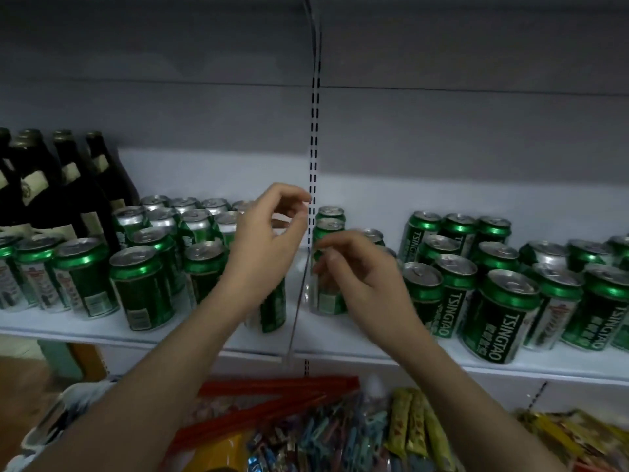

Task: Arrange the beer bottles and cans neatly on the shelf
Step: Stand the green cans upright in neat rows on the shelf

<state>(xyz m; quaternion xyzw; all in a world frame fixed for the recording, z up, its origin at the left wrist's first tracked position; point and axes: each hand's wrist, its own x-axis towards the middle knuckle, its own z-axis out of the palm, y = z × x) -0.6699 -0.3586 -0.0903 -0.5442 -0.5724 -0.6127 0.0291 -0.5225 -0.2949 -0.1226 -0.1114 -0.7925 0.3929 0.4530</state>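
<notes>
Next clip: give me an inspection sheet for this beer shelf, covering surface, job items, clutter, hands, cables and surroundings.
Surface: white metal shelf, with a clear divider strip running front to back at the middle.
Job's things: green aluminium beer cans in loose, uneven clusters on both sides of the divider; dark glass beer bottles upright at the back left.
Clutter: nothing seen on the shelf.
Hands: left hand and right hand raised before the cans, fingers loosely curled, holding nothing that shows.
Cables: nothing seen.
Surroundings: grey back panel with a slotted upright; coloured packets and red sticks on the level below.
</notes>
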